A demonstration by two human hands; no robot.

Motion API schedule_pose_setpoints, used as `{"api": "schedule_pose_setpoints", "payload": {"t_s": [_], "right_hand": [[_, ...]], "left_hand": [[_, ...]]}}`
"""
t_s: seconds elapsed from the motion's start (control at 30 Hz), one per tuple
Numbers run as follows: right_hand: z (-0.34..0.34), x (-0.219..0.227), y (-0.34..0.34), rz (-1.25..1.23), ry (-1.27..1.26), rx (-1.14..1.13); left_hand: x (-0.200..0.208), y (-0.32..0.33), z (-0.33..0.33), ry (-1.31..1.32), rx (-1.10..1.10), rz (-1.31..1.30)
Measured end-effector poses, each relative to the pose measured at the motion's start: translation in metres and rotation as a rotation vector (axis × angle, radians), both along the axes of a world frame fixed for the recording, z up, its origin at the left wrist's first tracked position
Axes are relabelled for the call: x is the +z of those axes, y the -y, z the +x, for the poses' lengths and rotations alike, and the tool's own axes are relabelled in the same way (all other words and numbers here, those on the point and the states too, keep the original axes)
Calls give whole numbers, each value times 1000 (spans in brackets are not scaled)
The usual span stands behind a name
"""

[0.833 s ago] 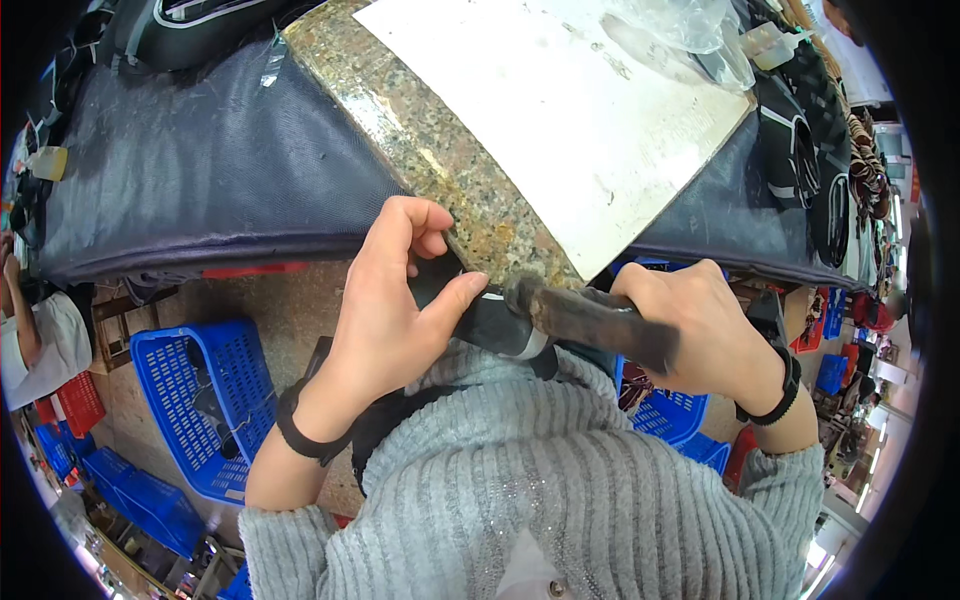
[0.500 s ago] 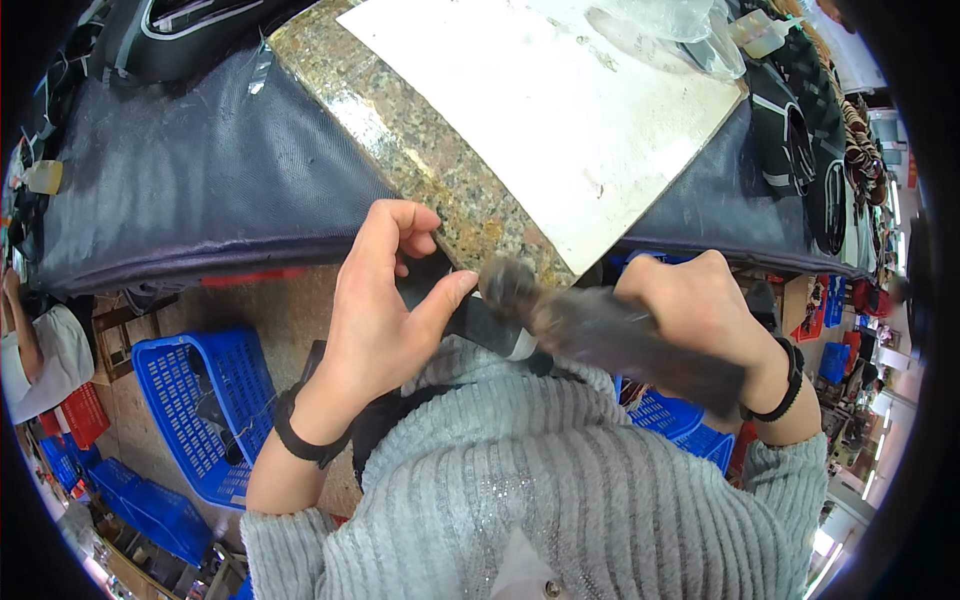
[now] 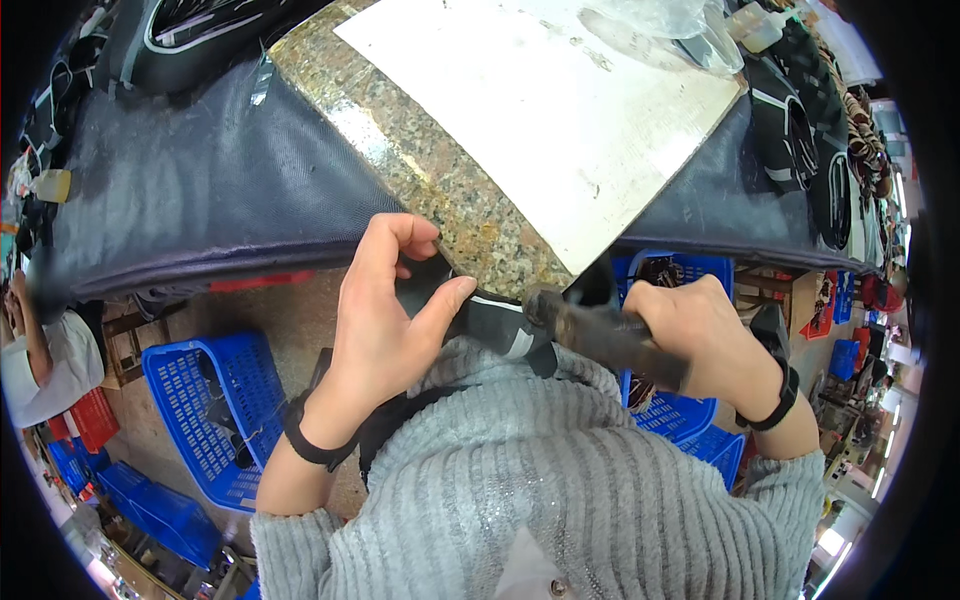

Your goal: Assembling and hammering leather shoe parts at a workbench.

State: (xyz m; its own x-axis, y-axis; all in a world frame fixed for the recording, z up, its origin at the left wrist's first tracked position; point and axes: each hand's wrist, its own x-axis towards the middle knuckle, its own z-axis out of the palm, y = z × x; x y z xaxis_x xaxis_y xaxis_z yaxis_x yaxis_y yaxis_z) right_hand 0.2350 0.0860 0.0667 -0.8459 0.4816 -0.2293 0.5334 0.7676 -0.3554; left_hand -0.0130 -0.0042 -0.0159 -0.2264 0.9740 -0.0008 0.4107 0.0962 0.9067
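Observation:
My right hand (image 3: pixel 700 335) is closed round a dark, worn hammer (image 3: pixel 610 338), somewhat blurred. The hammer's rounded end is at the granite slab's (image 3: pixel 440 190) near edge, over a black piece of material with a light grey stripe (image 3: pixel 495 325). That piece hangs from the slab's edge in front of my sweater. With thumb and curled fingers, my left hand (image 3: pixel 380 310) grips its left part at the edge. The thumb tip lies close to the stripe; part of the piece is hidden behind the hand and hammer.
A white board (image 3: pixel 560 120) lies on the slab, with a clear plastic bag (image 3: pixel 680 25) at its far end. Black shoe uppers (image 3: pixel 790 150) lie on the dark-covered table at right. Blue baskets (image 3: pixel 215 420) stand below at both sides. Another person's arm (image 3: pixel 30 325) shows far left.
The hammer has come down and its rounded end now meets the slab's edge area, slightly right of before. My left hand holds nearly the same place.

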Motion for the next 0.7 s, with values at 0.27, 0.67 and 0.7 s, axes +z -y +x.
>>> {"api": "schedule_pose_setpoints", "payload": {"t_s": [0.27, 0.67, 0.7], "right_hand": [[3, -9, -11, -98, -50, -104], [-29, -38, -107, 511, -328, -207], [-27, -50, -117, 529, -293, -202]], "left_hand": [[-28, 12, 11, 456, -275, -115], [75, 42, -59, 762, -211, 331], [86, 35, -50, 719, -280, 295]]}}
